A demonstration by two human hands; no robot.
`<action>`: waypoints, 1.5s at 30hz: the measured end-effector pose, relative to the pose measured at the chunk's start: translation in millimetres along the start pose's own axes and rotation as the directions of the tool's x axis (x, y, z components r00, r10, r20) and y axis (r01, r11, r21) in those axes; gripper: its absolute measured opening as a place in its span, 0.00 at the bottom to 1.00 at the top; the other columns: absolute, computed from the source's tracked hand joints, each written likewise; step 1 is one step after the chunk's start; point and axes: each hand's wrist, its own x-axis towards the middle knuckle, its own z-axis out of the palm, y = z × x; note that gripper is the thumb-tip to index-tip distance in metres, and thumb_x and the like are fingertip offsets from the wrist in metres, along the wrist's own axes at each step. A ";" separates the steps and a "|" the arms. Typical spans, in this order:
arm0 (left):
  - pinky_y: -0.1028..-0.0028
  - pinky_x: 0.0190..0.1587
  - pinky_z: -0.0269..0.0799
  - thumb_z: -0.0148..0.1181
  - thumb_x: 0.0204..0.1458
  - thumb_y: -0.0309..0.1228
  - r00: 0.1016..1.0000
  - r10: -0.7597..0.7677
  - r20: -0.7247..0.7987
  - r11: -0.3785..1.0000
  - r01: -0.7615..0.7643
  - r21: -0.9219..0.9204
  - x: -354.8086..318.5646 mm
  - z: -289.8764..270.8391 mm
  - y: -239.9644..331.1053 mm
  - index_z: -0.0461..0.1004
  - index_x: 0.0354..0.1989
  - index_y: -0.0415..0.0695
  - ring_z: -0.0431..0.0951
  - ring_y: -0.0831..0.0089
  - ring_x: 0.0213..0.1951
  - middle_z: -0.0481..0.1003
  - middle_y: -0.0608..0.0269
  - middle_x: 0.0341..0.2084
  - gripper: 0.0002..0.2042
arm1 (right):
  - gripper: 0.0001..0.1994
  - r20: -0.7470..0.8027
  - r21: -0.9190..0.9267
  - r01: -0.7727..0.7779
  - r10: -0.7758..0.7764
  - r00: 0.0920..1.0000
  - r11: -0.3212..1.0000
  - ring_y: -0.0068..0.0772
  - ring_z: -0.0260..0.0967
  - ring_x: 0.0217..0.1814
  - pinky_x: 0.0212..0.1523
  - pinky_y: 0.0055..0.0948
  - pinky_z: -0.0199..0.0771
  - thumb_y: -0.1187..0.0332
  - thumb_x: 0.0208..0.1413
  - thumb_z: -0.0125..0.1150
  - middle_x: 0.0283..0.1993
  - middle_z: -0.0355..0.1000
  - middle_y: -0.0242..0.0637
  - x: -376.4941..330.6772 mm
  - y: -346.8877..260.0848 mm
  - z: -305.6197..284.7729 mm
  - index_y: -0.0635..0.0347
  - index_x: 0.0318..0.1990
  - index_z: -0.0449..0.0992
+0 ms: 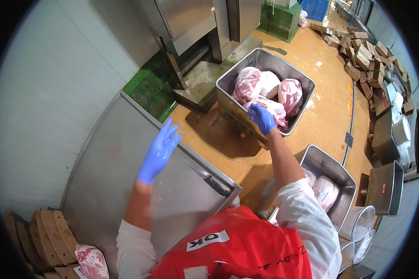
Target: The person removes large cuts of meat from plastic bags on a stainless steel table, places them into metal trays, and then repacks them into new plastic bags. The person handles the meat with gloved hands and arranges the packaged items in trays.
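Observation:
My left hand point(159, 151), in a blue glove, is held over the steel table point(121, 162) with its fingers stretched out and nothing in it. My right hand point(263, 118), gloved the same way, reaches over the near rim of a deep steel tub point(233, 103). Its fingers are partly bent and apart, and no object shows in them. Just beyond it lies a large piece of raw meat point(273, 108); whether the fingers touch it I cannot tell. Several pale pink pieces fill part of that tub. A black-handled knife point(217, 186) rests near the table's right edge.
A second steel tub point(344, 204) with wrapped meat point(326, 191) stands by my right arm. Steel machinery point(186, 23) rises behind the table. Flattened cartons point(56, 232) and another meat piece point(91, 261) are at lower left. Cardboard boxes point(377, 69) are heaped along the right wall.

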 end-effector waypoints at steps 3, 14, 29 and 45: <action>0.69 0.64 0.64 0.53 0.66 0.27 0.986 -0.148 -0.080 0.988 0.144 -0.059 -74.0 -28.5 -42.7 0.47 0.75 0.38 0.69 0.65 0.62 0.64 0.45 0.65 0.31 | 0.14 0.048 -0.390 0.099 -0.087 0.995 0.916 0.24 0.66 0.27 0.30 0.24 0.64 0.54 0.64 0.56 0.28 0.70 0.26 -69.4 77.6 -83.0 0.54 0.35 0.76; 0.59 0.59 0.68 0.51 0.66 0.46 0.763 -0.577 -0.291 0.792 0.435 -0.429 -373.0 -90.9 -228.5 0.62 0.68 0.39 0.75 0.55 0.56 0.71 0.44 0.59 0.29 | 0.15 -0.702 -0.711 -0.700 0.007 0.713 -0.066 0.45 0.77 0.30 0.30 0.44 0.74 0.61 0.61 0.51 0.32 0.77 0.49 -550.2 284.9 -421.6 0.59 0.34 0.82; 0.65 0.57 0.70 0.49 0.67 0.41 0.945 -0.324 0.043 0.876 0.317 -0.363 -328.9 9.4 -193.9 0.65 0.67 0.38 0.76 0.61 0.55 0.72 0.47 0.58 0.24 | 0.17 -0.716 -0.658 -0.601 -0.130 0.685 0.453 0.43 0.78 0.38 0.44 0.36 0.76 0.57 0.56 0.57 0.37 0.80 0.48 -716.0 255.3 -295.8 0.61 0.39 0.83; 0.75 0.43 0.74 0.55 0.66 0.38 0.881 -0.404 0.245 0.891 0.440 -0.111 -267.6 304.0 -109.8 0.72 0.60 0.39 0.80 0.74 0.41 0.79 0.56 0.46 0.20 | 0.17 -0.810 -0.512 -0.618 -0.095 0.579 0.596 0.49 0.78 0.46 0.50 0.39 0.76 0.57 0.57 0.58 0.43 0.80 0.51 -781.4 256.3 -521.4 0.62 0.42 0.82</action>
